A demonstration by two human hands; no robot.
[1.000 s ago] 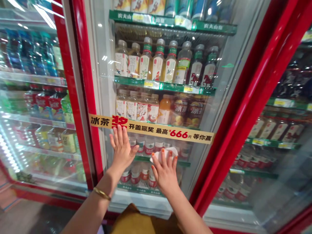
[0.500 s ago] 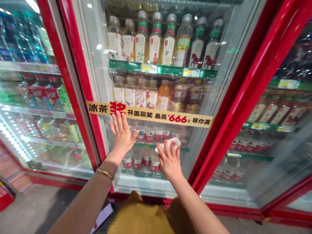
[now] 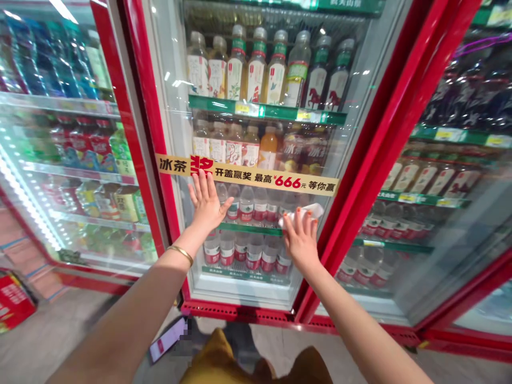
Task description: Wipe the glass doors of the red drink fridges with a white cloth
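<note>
A white cloth or tissue [image 3: 316,209] lies against the glass door [image 3: 256,210] of a red-framed drinks cooler, under the fingertips of my right hand [image 3: 303,241], near the door's right side. My right fingers are spread and press it flat. My left hand [image 3: 208,202] rests on the glass at the left, fingers spread, holding nothing, its fingertips at the lower edge of a yellow banner strip [image 3: 260,177]. A gold bangle [image 3: 182,253] circles my left wrist. Behind the glass stand rows of bottles [image 3: 256,69].
Another cooler with bottles and cans [image 3: 84,144] stands at the left, and one more [image 3: 436,170] at the right. On the floor are a phone-like object [image 3: 168,339] at the bottom and a red box [image 3: 15,301] at the far left.
My right hand has slid right across the glass with the white cloth, toward the door's right frame. My left hand stays near the banner. The view has shifted slightly.
</note>
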